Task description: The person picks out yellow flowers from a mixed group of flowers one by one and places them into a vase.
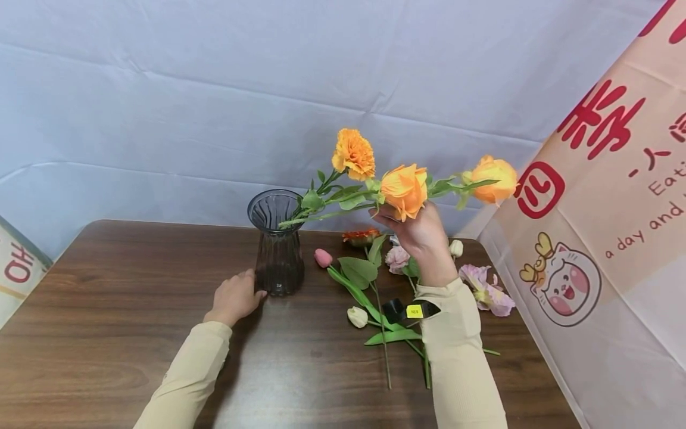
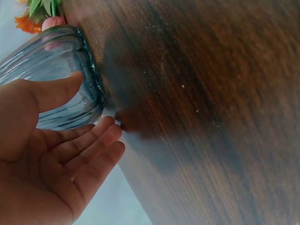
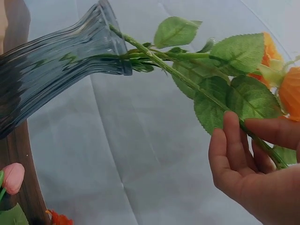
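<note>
A dark, clear ribbed glass vase (image 1: 280, 262) stands upright near the table's back edge. Low at its left side is my left hand (image 1: 236, 296), thumb in front of the glass and loosely straight fingers (image 2: 96, 140) beside the base. My right hand (image 1: 420, 235), up to the right, pinches the stem (image 3: 206, 96) of an orange rose (image 1: 494, 180). That stem slants down leftward, its cut end just inside the vase's mouth. An orange carnation (image 1: 354, 155) and another orange rose (image 1: 404, 190) lean out of the vase to the right, the nearer rose partly covering my right fingers.
Right of the vase lie a pink tulip (image 1: 323, 258), a white tulip (image 1: 357, 317), a red-orange flower (image 1: 361, 236) and pinkish-purple blooms (image 1: 489, 290), their stems crossing beneath my right forearm. A pale cloth backdrop (image 1: 214, 119) rises behind the table; a printed banner (image 1: 605, 238) hangs at right.
</note>
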A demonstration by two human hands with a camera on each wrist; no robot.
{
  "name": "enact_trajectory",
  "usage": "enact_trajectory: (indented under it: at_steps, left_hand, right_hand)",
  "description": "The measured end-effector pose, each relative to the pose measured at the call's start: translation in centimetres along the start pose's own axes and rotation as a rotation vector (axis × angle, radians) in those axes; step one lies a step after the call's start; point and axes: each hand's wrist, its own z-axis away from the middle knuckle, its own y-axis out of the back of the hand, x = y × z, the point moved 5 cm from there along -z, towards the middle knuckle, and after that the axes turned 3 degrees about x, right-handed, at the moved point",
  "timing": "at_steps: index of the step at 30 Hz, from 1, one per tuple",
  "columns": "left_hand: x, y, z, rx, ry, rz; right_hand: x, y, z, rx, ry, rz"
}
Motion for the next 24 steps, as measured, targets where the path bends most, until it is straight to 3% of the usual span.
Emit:
enact_trajectory:
  at_steps: [11, 17, 24]
  left_hand:
    - [0.1, 0.0, 0.0, -0.008, 0.006, -0.005]
    - [0.0, 0.0, 0.1, -0.009, 0.006, -0.005]
    - [0.0, 0.0, 0.1, -0.003, 0.002, -0.007]
  right_hand:
    - [0.2, -1.4, 0.0, -0.066, 0.069, 0.031]
    - [0.4, -1.9, 0.0, -0.031, 0.04, 0.084]
    - [0.5, -2.5, -0.3, -0.08, 0.043, 0.063]
